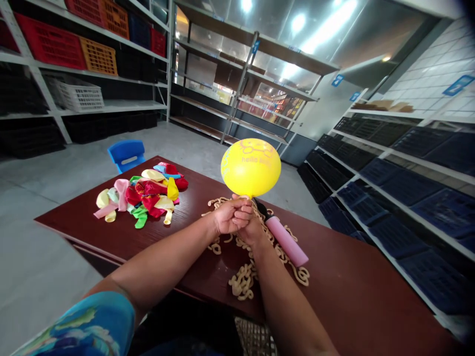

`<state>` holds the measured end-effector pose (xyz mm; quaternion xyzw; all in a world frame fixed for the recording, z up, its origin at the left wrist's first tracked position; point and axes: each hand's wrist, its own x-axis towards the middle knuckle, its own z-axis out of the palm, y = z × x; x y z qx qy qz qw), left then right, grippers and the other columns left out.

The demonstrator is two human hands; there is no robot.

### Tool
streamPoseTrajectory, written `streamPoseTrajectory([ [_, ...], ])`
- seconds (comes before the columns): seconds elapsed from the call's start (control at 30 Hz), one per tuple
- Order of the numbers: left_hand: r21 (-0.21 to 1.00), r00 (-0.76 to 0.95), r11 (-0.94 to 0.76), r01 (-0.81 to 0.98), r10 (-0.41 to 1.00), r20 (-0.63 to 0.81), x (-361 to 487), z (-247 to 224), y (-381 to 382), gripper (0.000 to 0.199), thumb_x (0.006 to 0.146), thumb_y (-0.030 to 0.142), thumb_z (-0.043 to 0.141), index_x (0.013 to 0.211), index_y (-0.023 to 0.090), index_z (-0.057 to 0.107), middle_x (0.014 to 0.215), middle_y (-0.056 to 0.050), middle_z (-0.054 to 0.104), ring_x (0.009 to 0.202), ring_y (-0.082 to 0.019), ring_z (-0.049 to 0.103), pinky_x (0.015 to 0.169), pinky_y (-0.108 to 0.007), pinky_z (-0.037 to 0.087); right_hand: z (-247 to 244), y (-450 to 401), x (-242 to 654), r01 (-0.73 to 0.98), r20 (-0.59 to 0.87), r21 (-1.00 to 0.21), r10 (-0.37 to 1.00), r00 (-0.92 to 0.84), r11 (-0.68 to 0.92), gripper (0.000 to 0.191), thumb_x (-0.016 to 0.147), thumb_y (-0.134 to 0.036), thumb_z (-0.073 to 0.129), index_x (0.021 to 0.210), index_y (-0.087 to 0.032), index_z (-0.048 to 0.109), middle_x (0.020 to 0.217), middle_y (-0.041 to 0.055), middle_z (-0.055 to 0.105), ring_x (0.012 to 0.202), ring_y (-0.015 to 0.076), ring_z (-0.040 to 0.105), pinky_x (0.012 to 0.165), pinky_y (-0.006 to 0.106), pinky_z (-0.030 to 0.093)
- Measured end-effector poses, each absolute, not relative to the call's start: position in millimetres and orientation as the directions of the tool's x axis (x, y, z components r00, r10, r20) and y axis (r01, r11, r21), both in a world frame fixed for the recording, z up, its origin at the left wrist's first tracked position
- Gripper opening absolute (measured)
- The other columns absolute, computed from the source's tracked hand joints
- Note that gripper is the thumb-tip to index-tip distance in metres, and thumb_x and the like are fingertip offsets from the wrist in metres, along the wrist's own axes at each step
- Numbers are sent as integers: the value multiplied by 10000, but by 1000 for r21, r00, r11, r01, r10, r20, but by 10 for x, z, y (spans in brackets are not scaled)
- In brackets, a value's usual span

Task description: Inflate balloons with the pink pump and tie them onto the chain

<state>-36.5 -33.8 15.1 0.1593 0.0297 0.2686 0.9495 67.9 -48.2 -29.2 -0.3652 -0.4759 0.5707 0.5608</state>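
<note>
Over the far side of the table (356,296), an inflated yellow balloon (251,168) stands upright above the person's two hands. The left hand (227,216) and right hand (249,225) meet with fingers curled in tightly, closed together on its neck; the overlapping fingers hide most of that neck, and which of them pinch it I cannot tell. On the balloon "hello" can be read, but the next word is too faint. Tan cords (243,282) lie beneath, partly covered by the right forearm. Beside them rests a pink cylinder (287,241), its dark end partly hidden. To the left, limp balloons (148,193) overlap too much to count.
</note>
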Motion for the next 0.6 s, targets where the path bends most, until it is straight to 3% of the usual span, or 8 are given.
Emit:
streamPoseTrajectory([
  [0.13, 447, 848, 751, -486, 530, 33, -450, 155, -255, 150, 822, 170, 485, 699, 143, 403, 573, 58, 283, 356, 1, 197, 306, -109, 124, -309, -445, 767, -135, 130, -982, 991, 45, 134, 220, 711, -361, 615, 890, -234, 603, 823, -15, 639, 715, 118, 596, 546, 215, 495],
  [0.23, 636, 721, 544, -547, 692, 28, -473, 80, -141, 176, 809, 259, 533, 715, 143, 440, 566, 53, 328, 366, -5, 232, 320, -120, 122, -300, -421, 858, -13, 149, -988, 978, 148, 153, 224, 722, -420, 597, 793, -208, 608, 568, -54, 544, 449, 73, 465, 391, 185, 382],
  [0.33, 796, 493, 262, -545, 868, 51, -454, -25, -47, 232, 782, 344, 575, 724, 138, 487, 572, 40, 383, 397, -12, 285, 344, -126, 164, -314, -410, 925, 160, 197, -972, 964, 179, 169, 268, 714, -444, 593, 798, -193, 637, 539, -54, 534, 403, 66, 424, 380, 190, 362],
  [0.4, 843, 400, 167, -511, 914, 61, -442, -69, -19, 249, 769, 354, 591, 709, 130, 500, 594, 28, 419, 426, -14, 310, 369, -129, 209, -338, -404, 947, 258, 223, -950, 961, 164, 177, 298, 725, -450, 573, 867, -197, 644, 598, -39, 584, 414, 74, 458, 404, 201, 396],
  [0.47, 844, 427, 193, -500, 903, 47, -448, -74, -20, 236, 763, 332, 601, 704, 127, 501, 617, 21, 438, 447, -17, 323, 386, -132, 230, -360, -396, 964, 308, 252, -933, 948, 193, 185, 310, 730, -444, 565, 917, -205, 625, 655, -29, 618, 429, 85, 495, 425, 216, 427],
  [0.6, 739, 695, 447, -504, 717, 41, -488, -20, -72, 154, 755, 229, 607, 728, 124, 497, 680, 5, 465, 477, -23, 349, 414, -137, 275, -377, -378, 1000, 334, 309, -920, 905, 292, 206, 279, 718, -428, 578, 875, -201, 618, 736, -4, 646, 526, 113, 565, 498, 242, 478],
])
